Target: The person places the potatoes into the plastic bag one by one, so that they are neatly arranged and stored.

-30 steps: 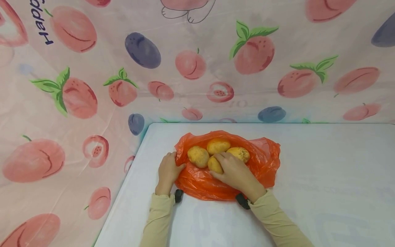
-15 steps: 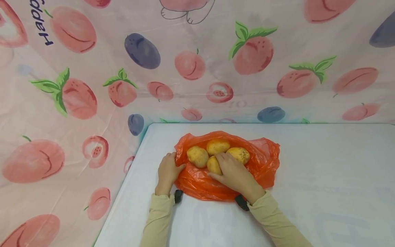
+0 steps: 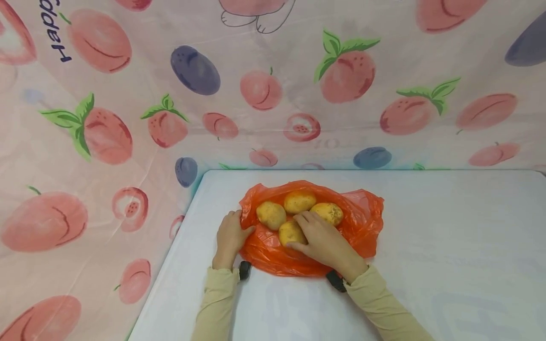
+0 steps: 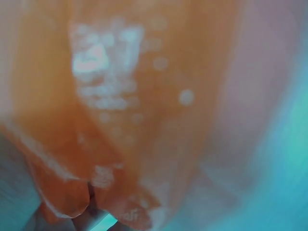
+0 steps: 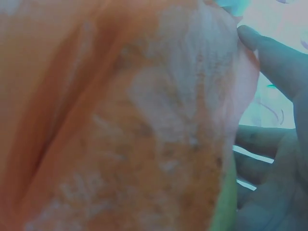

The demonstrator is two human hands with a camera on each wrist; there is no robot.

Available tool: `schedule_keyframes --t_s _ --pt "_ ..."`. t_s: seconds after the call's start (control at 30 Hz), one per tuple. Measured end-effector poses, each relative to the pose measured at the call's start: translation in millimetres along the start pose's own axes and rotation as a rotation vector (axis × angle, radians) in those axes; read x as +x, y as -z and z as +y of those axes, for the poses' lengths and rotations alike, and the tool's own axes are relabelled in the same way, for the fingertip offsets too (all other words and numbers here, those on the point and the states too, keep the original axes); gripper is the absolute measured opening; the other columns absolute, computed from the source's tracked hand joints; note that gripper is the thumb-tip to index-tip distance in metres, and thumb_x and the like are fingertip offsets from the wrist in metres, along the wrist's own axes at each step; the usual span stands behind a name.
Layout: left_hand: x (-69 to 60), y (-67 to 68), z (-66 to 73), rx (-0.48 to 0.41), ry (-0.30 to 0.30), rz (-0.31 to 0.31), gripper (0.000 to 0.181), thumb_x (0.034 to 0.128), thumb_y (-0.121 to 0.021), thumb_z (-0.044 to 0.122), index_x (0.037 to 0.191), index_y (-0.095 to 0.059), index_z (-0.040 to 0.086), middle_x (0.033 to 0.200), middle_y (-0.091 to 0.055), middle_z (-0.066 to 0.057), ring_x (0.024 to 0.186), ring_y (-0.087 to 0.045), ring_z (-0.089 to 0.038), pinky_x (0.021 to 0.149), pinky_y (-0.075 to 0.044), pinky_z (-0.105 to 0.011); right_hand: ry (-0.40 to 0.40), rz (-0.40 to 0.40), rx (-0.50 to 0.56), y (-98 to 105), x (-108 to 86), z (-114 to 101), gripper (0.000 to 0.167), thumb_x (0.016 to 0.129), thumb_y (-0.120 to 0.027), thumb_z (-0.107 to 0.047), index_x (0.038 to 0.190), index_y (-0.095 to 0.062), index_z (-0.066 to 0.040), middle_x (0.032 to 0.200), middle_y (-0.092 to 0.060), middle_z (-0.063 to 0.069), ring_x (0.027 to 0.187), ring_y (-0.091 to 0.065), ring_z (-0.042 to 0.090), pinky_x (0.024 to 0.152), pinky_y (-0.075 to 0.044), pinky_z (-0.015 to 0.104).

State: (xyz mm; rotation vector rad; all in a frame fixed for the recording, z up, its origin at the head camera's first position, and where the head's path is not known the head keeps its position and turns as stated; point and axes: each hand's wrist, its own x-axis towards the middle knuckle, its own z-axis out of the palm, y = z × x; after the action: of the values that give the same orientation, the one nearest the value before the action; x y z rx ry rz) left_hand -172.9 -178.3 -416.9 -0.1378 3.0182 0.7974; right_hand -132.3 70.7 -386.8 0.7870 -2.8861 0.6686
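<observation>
An orange-red plastic bag (image 3: 277, 259) lies spread open on the white table, and several potatoes rest on it. At the bag's left side, my left hand (image 3: 229, 237) holds its edge, with the thumb over the plastic. My right hand (image 3: 322, 239) reaches over the bag and grips the nearest potato (image 3: 290, 233) between fingers and thumb; its right part is covered by the hand. Behind it lie a left potato (image 3: 271, 215), a back potato (image 3: 300, 202) and a right potato (image 3: 327, 214). Blurred bag plastic (image 4: 159, 110) fills most of the left wrist view.
A white table (image 3: 448, 246) extends to the right of the bag. Fruit-printed cloth (image 3: 298, 71) hangs behind it and along its left side. A dark device (image 3: 336, 281) sits at the right wrist, another dark device (image 3: 245, 270) at the left.
The nearest potato has shifted slightly left and toward me, and more of it shows from under my right hand. My left hand stays at the bag's edge.
</observation>
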Motion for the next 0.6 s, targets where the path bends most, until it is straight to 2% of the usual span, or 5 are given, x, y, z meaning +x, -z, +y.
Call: schedule_keyframes --t_s 0.33,0.6 --pt "-4.1 6.3 2.2 -0.080 0.003 -0.038 0.062 0.0892 -0.074 0.024 0.140 -0.049 -0.001 0.118 -0.059 -0.017 0.104 -0.054 -0.032 0.099 -0.049 -0.048 0.031 -0.001 -0.027 1.0 -3.9 2.5 0.064 0.089 -0.068 -0.054 0.128 -0.059 -0.003 0.125 -0.059 0.009 0.115 -0.057 0.023 0.102 -0.050 0.040" --pt "-13.7 14.2 6.4 -0.090 0.005 -0.007 0.061 0.0897 -0.074 0.024 0.140 -0.049 0.001 0.122 -0.058 -0.018 0.109 -0.055 -0.033 0.099 -0.048 -0.051 0.030 -0.004 -0.024 7.9 -9.5 1.5 0.062 0.089 -0.068 -0.053 0.128 -0.059 -0.006 0.125 -0.059 0.008 0.115 -0.057 0.023 0.102 -0.050 0.041"
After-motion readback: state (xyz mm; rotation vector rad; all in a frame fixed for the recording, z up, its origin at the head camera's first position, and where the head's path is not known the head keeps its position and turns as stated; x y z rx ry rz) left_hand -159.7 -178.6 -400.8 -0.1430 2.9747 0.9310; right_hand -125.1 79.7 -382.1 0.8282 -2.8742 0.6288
